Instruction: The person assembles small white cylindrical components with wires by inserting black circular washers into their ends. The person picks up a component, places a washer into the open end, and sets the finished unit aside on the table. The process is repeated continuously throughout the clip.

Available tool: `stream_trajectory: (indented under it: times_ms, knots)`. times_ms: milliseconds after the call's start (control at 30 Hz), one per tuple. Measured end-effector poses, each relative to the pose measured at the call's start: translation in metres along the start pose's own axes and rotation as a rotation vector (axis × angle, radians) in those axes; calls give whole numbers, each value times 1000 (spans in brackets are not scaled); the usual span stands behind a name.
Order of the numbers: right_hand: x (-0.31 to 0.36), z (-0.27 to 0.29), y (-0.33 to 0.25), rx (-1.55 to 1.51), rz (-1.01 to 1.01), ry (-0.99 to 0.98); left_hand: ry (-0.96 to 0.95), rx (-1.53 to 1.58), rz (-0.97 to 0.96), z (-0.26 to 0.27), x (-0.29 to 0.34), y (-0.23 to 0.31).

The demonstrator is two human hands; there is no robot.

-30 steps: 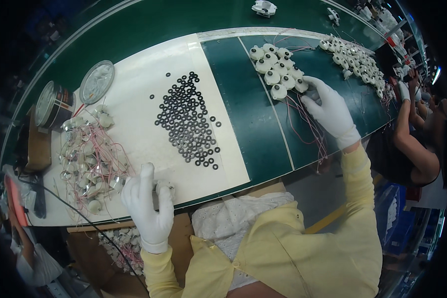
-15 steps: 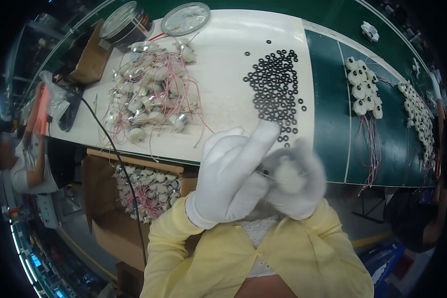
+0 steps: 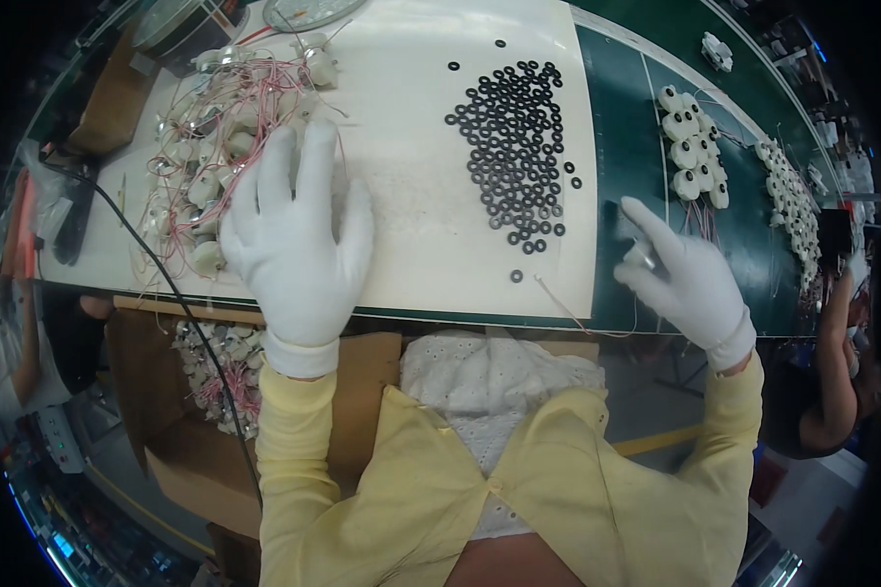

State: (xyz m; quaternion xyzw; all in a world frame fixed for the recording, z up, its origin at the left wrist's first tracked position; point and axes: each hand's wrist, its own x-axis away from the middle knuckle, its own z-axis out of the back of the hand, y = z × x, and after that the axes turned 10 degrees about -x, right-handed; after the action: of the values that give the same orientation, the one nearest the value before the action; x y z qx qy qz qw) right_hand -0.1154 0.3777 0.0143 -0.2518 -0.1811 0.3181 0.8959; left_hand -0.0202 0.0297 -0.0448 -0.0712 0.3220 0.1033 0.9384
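Note:
My left hand (image 3: 299, 230), in a white glove, is spread palm down at the right edge of a heap of small white motors (image 3: 201, 186) with pink wires; its fingertips partly cover the heap. I see nothing in its grip. My right hand (image 3: 690, 284), also gloved, is over the green part of the table. Its thumb and index finger pinch a small motor (image 3: 641, 256), mostly hidden by the fingers. From it a thin wire (image 3: 566, 305) trails left onto the white surface. Black rubber rings (image 3: 514, 137) lie scattered in the middle, between the hands.
Motors with black rings (image 3: 690, 152) stand grouped on the green mat, with more motors (image 3: 791, 210) farther right. A cardboard box (image 3: 196, 470) of motors sits below the table's left edge. A black cable (image 3: 157, 269) crosses it. Other people work at both sides.
My hands have parted from in front of my chest. The left went left to the motor heap; the right carried the motor right over the green mat. The view has shifted slightly.

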Motion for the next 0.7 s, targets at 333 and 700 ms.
stream_trajectory:
  times_ms: [333,700]
  knots:
    - [-24,-3,14,1,192,106,5,123,-175,-1,-7,-11]
    - [-4,-20,-2,-819,-167,5,2,17,-53,8,4,-18]
